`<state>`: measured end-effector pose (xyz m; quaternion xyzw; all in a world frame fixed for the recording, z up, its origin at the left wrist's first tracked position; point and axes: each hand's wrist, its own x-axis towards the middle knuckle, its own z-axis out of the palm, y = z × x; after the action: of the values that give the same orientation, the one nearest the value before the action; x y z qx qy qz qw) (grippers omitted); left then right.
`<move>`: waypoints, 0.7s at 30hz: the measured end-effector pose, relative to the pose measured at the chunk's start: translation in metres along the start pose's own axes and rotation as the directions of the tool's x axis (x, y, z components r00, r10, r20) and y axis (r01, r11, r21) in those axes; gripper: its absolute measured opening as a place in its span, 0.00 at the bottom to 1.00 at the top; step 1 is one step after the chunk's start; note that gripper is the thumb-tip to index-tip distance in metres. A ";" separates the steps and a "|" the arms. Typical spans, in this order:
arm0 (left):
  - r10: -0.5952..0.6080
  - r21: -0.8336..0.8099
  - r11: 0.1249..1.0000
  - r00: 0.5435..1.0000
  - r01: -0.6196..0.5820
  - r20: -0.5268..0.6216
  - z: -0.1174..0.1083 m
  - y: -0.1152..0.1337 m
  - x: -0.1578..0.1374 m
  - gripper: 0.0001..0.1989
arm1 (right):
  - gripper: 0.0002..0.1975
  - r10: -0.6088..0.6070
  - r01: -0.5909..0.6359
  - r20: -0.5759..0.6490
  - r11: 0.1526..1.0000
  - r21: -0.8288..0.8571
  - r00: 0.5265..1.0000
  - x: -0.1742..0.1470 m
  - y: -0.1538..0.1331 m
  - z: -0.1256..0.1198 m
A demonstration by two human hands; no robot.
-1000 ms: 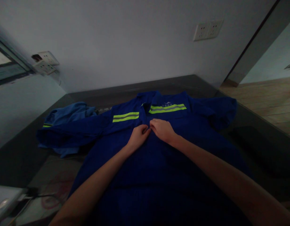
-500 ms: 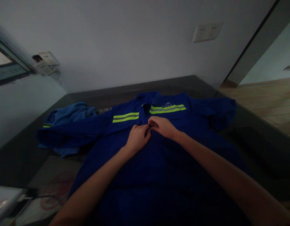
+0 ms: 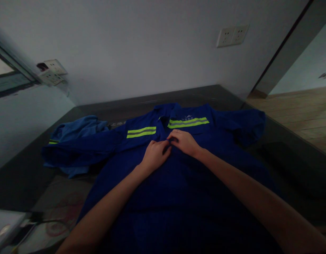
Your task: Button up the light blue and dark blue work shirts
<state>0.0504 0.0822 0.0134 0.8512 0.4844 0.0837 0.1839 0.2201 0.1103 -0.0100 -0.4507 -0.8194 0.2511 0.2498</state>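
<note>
A dark blue work jacket [image 3: 142, 208] with yellow-and-grey reflective strips lies spread out, front up, its collar away from me. My left hand [image 3: 155, 154] pinches the jacket's front edge just below the chest strips. Beside it, fingertips almost touching, my right hand [image 3: 183, 141] is closed on the same front opening. Any button or fastener between the fingers is too small and dark to make out. One sleeve stretches out to the left, the other is bent at the right.
Under the jacket is a dark tabletop [image 3: 200, 96] against a white wall. A lighter blue garment [image 3: 80, 127] lies crumpled at the left, partly under the sleeve. A black flat object [image 3: 292, 169] rests at the right. A white device [image 3: 6, 225] with cables sits front left.
Both hands stay at the same spot on the jacket front. The right hand's fingers have shifted slightly; the jacket lies as before.
</note>
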 end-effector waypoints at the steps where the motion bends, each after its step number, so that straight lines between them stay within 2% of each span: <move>1: -0.021 -0.033 0.999 1.000 0.020 -0.002 -0.002 0.000 0.001 0.10 | 0.07 0.012 -0.012 -0.010 1.000 0.011 1.000 0.001 0.000 -0.001; 4: -0.069 -0.128 0.989 0.997 0.073 0.030 -0.008 -0.002 0.002 0.13 | 0.05 0.052 -0.050 -0.046 0.998 0.037 0.998 0.002 0.001 -0.005; 9: -0.090 -0.268 0.954 0.981 0.135 0.173 -0.013 -0.004 0.000 0.16 | 0.06 0.138 -0.124 -0.133 0.986 0.108 0.982 0.004 0.004 -0.010; 13: -0.058 -0.296 0.946 0.966 0.135 0.253 -0.017 -0.001 -0.003 0.16 | 0.06 0.210 -0.178 -0.182 0.968 0.179 0.960 0.005 0.009 -0.014; 17: -0.014 -0.333 0.936 0.958 0.113 0.285 -0.022 0.003 -0.006 0.15 | 0.05 0.248 -0.199 -0.232 0.956 0.215 0.941 0.007 0.018 -0.014; 21: -0.069 -0.264 0.954 0.959 0.144 0.274 -0.026 0.008 -0.010 0.13 | 0.05 0.274 -0.224 -0.236 0.950 0.219 0.932 0.005 0.032 -0.010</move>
<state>0.0435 0.0760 0.0409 0.7924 0.4845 0.0283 0.3695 0.2435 0.1310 -0.0222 -0.5551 -0.6873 0.2949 0.3641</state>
